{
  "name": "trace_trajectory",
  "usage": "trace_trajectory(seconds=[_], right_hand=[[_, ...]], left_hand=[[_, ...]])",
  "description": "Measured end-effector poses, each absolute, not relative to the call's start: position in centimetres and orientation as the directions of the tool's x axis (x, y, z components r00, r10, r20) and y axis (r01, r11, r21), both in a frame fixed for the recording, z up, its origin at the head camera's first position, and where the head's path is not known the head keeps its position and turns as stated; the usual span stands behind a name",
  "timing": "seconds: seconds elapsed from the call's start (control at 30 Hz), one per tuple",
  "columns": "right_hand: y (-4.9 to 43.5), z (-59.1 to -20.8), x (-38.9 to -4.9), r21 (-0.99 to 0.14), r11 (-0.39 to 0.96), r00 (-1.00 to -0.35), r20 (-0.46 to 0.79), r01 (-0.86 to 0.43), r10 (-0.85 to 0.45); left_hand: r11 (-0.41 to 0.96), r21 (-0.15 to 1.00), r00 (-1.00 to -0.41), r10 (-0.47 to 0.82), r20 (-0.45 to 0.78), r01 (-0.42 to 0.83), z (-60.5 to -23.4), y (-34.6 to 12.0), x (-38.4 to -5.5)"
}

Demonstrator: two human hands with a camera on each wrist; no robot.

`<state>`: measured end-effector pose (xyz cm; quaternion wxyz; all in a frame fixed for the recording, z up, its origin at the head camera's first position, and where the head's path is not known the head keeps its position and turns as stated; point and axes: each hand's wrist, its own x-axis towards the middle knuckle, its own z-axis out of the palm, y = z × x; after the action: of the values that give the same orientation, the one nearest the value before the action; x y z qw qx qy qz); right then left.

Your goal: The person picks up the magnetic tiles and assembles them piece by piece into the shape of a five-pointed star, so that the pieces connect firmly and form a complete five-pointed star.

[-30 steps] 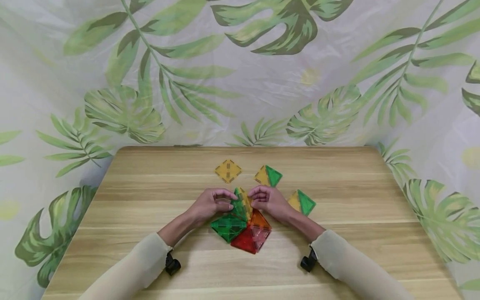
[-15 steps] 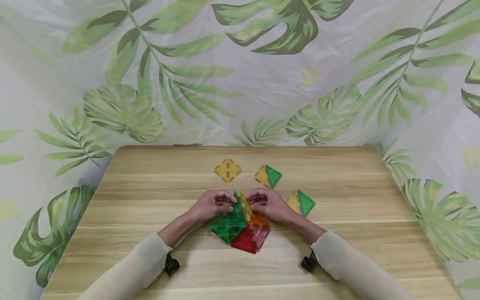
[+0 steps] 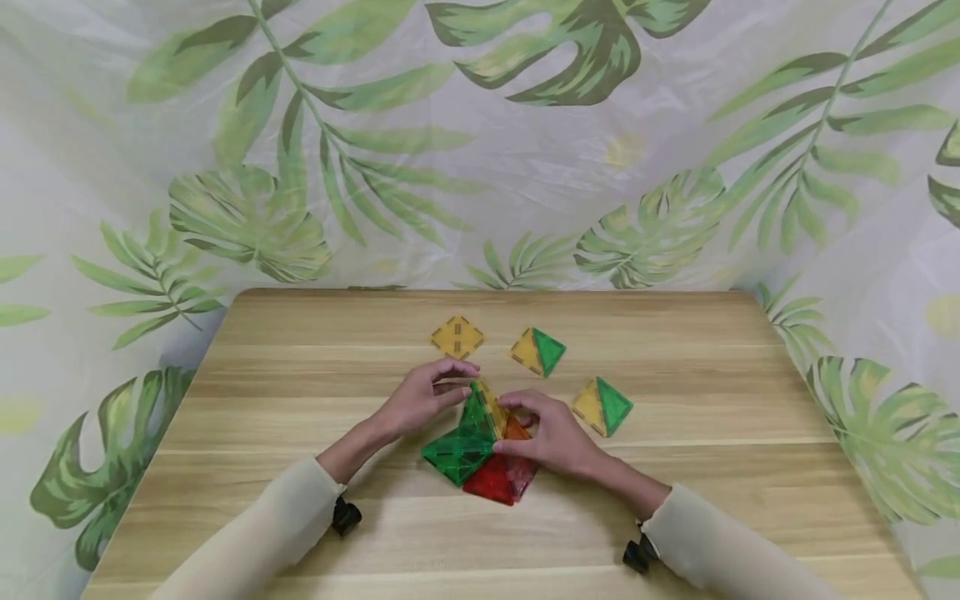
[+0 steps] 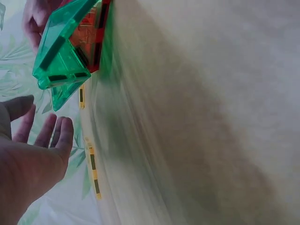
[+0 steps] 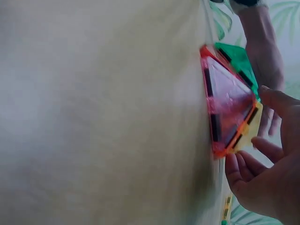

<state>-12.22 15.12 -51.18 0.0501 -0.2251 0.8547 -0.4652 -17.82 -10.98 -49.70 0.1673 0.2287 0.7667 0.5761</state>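
Note:
A cluster of translucent magnetic tiles forms a raised, pointed shape mid-table: green tiles [image 3: 453, 454] at left, a yellow tile [image 3: 489, 408] upright at the back, an orange tile [image 3: 516, 430] and a red tile [image 3: 491, 479] at right and front. My left hand [image 3: 420, 398] is beside the green tile's upper tip, fingers loosely bent; the left wrist view shows it apart from the green tiles [image 4: 63, 61]. My right hand [image 3: 551, 429] holds the right side of the cluster, thumb at the peak and fingertips along the yellow and orange edges. It partly hides the pink tile [image 5: 227, 91].
Behind the hands lie a yellow diamond of two triangle tiles [image 3: 457, 337] and a yellow-green pair [image 3: 537, 351]. Another yellow-green pair [image 3: 603, 406] lies right of the right hand. A leaf-print cloth [image 3: 525, 183] hangs behind the wooden table [image 3: 300, 375].
My left hand has come off the green tile and moved up and away. My right hand has shifted slightly right and nearer, its thumb now spread down to the middle of the cluster.

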Motion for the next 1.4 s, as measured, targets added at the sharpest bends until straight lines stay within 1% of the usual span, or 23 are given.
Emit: trace_trajectory(seconds=[0.1,0.2,0.3,0.4,0.57,0.67,0.77,0.9,1.13,1.23,1.4], right_hand=[[15.0,-51.3,-11.6,-0.792,0.484,-0.887,0.151,-0.373,-0.436],[15.0,-51.3,-11.3,-0.784,0.492,-0.885,0.151,-0.379,-0.441],[15.2,-51.3,-11.2,-0.771,0.508,-0.886,0.151,-0.383,-0.439],[15.5,-51.3,-11.2,-0.748,0.539,-0.891,0.155,-0.389,-0.427],[16.0,-51.3,-11.7,-0.723,0.56,-0.896,0.19,-0.405,-0.402],[16.1,-51.3,-12.1,-0.71,0.565,-0.894,0.217,-0.421,-0.393],[16.1,-51.3,-12.5,-0.702,0.57,-0.893,0.229,-0.427,-0.387],[16.0,-51.2,-13.1,-0.698,0.581,-0.897,0.218,-0.418,-0.384],[15.4,-51.2,-14.6,-0.72,0.578,-0.904,0.169,-0.385,-0.392],[15.2,-51.2,-15.3,-0.74,0.552,-0.894,0.15,-0.385,-0.422],[14.9,-51.2,-16.0,-0.742,0.529,-0.868,0.143,-0.412,-0.476]], left_hand=[[0.25,0.944,-0.801,0.599,0.025,0.216,-49.7,-10.7,-18.1],[0.307,0.906,-0.777,0.629,0.036,0.291,-50.0,-10.5,-18.1],[0.354,0.864,-0.768,0.638,0.056,0.357,-50.3,-10.6,-18.2],[0.377,0.839,-0.772,0.63,0.079,0.393,-50.2,-11.0,-18.0],[0.388,0.821,-0.788,0.604,0.117,0.419,-50.1,-12.1,-17.8],[0.395,0.804,-0.785,0.603,0.139,0.445,-50.4,-12.8,-17.6],[0.409,0.794,-0.784,0.607,0.131,0.45,-50.4,-13.7,-17.2],[0.43,0.781,-0.779,0.617,0.113,0.453,-50.0,-14.7,-16.5],[0.445,0.739,-0.749,0.652,0.121,0.506,-49.8,-16.0,-15.4],[0.439,0.732,-0.738,0.663,0.127,0.521,-49.8,-16.2,-14.8],[0.422,0.757,-0.726,0.68,0.099,0.499,-49.8,-16.5,-13.9]])
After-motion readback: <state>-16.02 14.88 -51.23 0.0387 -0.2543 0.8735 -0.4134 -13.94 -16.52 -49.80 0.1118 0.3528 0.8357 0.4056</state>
